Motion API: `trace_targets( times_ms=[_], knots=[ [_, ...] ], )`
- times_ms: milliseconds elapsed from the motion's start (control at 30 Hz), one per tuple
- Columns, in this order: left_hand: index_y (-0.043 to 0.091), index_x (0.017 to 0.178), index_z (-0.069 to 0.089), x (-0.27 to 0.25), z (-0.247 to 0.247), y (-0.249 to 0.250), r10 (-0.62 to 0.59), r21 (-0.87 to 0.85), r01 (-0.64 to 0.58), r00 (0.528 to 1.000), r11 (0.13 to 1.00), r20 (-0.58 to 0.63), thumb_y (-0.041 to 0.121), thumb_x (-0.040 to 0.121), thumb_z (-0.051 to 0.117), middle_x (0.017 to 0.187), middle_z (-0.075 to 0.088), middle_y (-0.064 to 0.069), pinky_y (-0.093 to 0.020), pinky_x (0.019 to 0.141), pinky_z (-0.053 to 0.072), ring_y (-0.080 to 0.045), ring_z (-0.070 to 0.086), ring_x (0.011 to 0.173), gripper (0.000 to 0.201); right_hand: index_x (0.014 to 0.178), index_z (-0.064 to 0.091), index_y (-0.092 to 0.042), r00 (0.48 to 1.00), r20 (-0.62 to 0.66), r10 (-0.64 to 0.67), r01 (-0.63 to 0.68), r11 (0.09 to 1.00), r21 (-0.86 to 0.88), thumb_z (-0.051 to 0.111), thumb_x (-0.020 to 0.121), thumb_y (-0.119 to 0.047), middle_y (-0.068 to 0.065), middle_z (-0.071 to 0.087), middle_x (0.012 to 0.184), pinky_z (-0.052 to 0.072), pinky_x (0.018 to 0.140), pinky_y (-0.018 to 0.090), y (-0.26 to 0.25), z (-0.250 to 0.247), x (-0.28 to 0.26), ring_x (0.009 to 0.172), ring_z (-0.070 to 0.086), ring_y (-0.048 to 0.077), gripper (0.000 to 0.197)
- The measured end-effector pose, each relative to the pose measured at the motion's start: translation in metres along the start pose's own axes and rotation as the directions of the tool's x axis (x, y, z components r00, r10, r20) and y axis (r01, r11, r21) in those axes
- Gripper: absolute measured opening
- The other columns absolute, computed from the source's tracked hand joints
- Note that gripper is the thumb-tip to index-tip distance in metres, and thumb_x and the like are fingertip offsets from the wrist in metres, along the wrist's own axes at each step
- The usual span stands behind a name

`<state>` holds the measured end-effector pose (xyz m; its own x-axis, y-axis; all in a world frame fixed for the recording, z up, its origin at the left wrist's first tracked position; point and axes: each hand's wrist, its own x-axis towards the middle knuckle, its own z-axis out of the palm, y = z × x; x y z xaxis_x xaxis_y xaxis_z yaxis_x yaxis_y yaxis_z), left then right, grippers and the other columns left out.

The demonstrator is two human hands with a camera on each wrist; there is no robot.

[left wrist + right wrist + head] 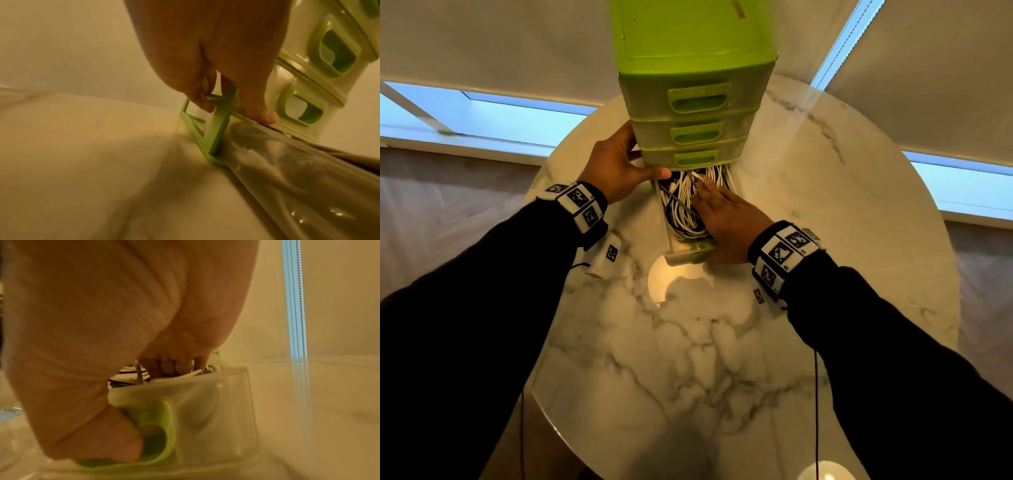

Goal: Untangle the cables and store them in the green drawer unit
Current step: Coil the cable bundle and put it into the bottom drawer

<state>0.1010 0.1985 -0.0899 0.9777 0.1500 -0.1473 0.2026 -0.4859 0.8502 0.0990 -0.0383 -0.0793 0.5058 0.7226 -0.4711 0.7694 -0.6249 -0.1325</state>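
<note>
The green drawer unit point(690, 68) stands upright at the far middle of the round marble desk point(722, 342), close to the far edge by the window blinds point(482, 44). Its lowest drawer point(671, 255) is pulled out toward the person and is full of white and dark cables point(681, 209). The three drawers above it are closed.

The left hand point(616, 164) grips the left lower corner of the unit, the thumb laid along the front edge just above the open drawer. The right hand point(726, 219) lies flat on the cables with straight fingers, and its thumb is down at the green handle of the drawer front.

In front of the drawer the desk is wide and bare up to the near edge; on both sides of the unit there is also free marble.

The left wrist view shows what the head view hides: the fingers point(202, 104) curl around the green frame point(213, 129) at the side. The right wrist view shows the thumb point(123, 449) pressed in the handle point(162, 426), and the fingertips touch the cables inside
</note>
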Motion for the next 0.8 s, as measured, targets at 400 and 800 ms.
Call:
trace_targets(
  times_ms=[400,800],
  knots=[
    [0.024,0.142,0.046,-0.005,-0.008,0.004,-0.017,0.117,0.009,0.997,0.993,0.069,0.035,0.078,0.085,0.117,0.061,0.011,-0.028,0.090,0.049,-0.009,0.057,0.106,0.076,0.148,0.040,0.003,0.841,-0.540,0.026,0.064,0.987,0.148,0.062,0.089,-0.007,0.026,0.042,0.151,0.025,0.119,0.046,0.000,0.040,-0.005,0.140,0.042,0.041,0.063],
    [0.023,0.148,0.033,-0.004,-0.008,0.002,-0.025,0.049,0.017,0.985,0.999,0.171,0.032,0.083,0.081,0.132,0.057,0.010,-0.034,0.098,0.051,-0.014,0.058,0.116,0.081,0.117,0.066,-0.003,0.624,-0.744,0.239,-0.089,0.968,0.237,0.073,0.080,-0.004,0.017,0.064,0.120,0.050,0.092,0.044,-0.005,0.033,-0.010,0.106,0.062,0.036,0.038]
  ],
)
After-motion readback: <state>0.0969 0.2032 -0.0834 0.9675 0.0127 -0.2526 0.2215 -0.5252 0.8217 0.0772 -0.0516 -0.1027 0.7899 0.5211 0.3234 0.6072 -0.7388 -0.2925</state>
